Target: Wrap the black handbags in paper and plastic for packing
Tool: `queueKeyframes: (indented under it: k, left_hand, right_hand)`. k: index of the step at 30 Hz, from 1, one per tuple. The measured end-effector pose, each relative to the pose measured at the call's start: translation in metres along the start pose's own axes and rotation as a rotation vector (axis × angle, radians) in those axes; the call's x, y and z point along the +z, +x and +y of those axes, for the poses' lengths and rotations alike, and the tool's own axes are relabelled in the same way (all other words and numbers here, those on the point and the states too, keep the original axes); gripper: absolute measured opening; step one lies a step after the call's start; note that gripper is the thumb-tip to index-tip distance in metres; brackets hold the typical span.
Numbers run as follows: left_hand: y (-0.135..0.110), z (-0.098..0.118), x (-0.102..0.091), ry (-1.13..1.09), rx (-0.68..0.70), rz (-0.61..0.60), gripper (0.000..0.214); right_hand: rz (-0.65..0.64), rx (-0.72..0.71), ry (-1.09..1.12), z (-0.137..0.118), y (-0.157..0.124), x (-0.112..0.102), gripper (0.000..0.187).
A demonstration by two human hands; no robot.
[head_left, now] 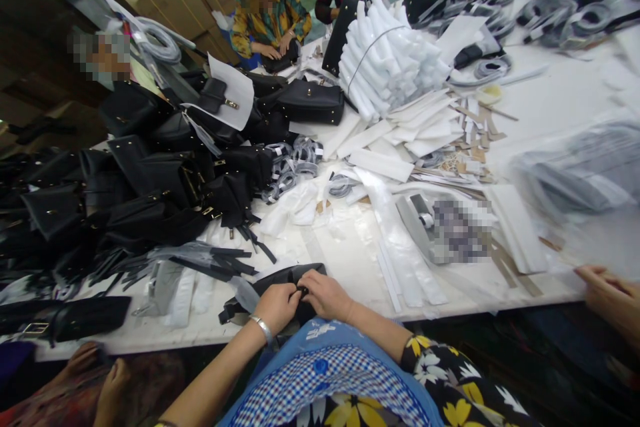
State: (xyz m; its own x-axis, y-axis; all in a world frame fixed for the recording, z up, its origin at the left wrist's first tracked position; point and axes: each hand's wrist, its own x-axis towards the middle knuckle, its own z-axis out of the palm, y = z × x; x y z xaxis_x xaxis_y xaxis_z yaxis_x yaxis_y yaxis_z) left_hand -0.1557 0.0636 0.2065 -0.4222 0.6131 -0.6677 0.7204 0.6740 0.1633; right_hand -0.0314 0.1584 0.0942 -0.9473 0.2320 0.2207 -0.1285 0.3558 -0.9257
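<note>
The place was, it seemed, a bag workshop, because a heap of black handbags (153, 177) lay to the left of the left hand (277, 305) and farther away, on a long white table (530, 95). Beyond the right hand (326, 294) there was a tied bundle of white rolls (386, 61). Across the table, a co-worker (295, 17) was handling a black piece (281, 61), and behind, cardboard boxes (173, 8) were stacked.

Your bag (290, 274) looks like smooth leather, your bracelet (263, 329) shiny metal, your apron (287, 380) matt cloth, the long white strip (406, 257) glossy plastic.
</note>
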Motion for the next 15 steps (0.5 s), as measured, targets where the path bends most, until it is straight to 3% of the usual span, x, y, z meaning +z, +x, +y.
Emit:
queueKeyframes:
  k: [6, 10, 15]
  left_hand:
    - [0.001, -0.011, 0.008, -0.030, 0.006, 0.116, 0.026]
    - [-0.004, -0.019, 0.014, -0.092, 0.091, 0.158, 0.053]
    - [0.001, -0.024, 0.028, -0.179, 0.163, 0.212, 0.032]
  right_hand:
    - [0.053, 0.163, 0.049, -0.005, 0.006, 0.003, 0.031]
    - [0.083, 0.316, 0.092, -0.005, 0.009, -0.001, 0.017]
    - [0.036, 0.352, 0.217, 0.002, 0.011, -0.011, 0.015]
